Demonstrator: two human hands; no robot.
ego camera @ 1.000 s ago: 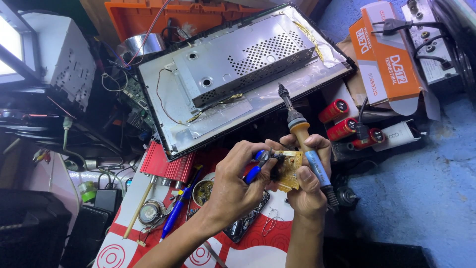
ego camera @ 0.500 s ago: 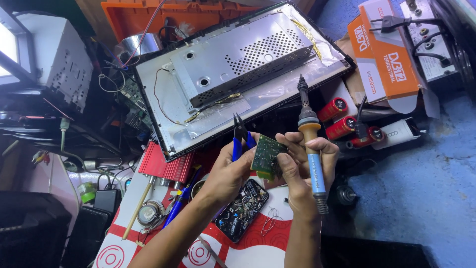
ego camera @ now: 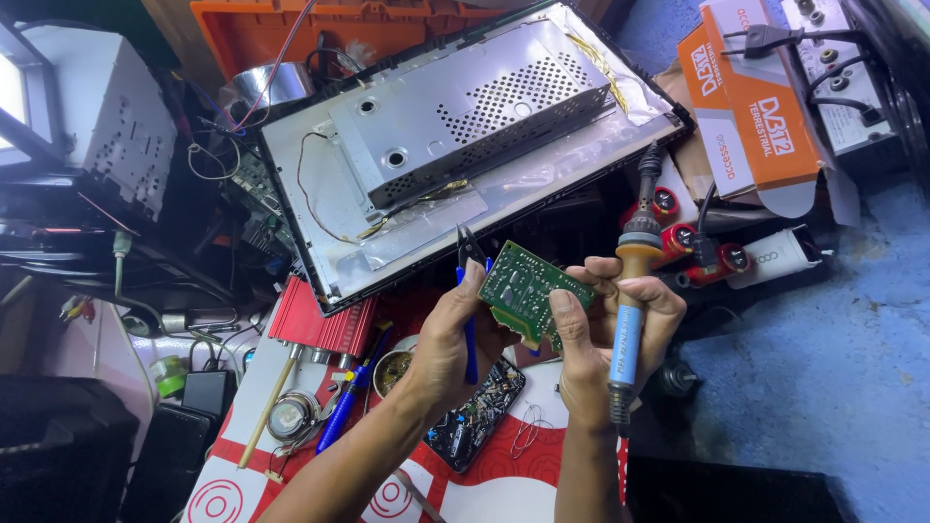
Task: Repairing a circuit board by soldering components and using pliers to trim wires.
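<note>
Circuit board (ego camera: 531, 288) between both hands (ego camera: 455, 334)

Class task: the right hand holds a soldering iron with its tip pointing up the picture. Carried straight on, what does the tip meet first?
Probably the red cylinders just beyond the soldering iron in the right hand; depth is unclear.

two hands (ego camera: 455, 339), one circuit board (ego camera: 531, 289), one soldering iron (ego camera: 630, 320)

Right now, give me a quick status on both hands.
Left hand grips blue-handled pliers. Right hand holds soldering iron, pinches green circuit board. Nothing between them.
</note>
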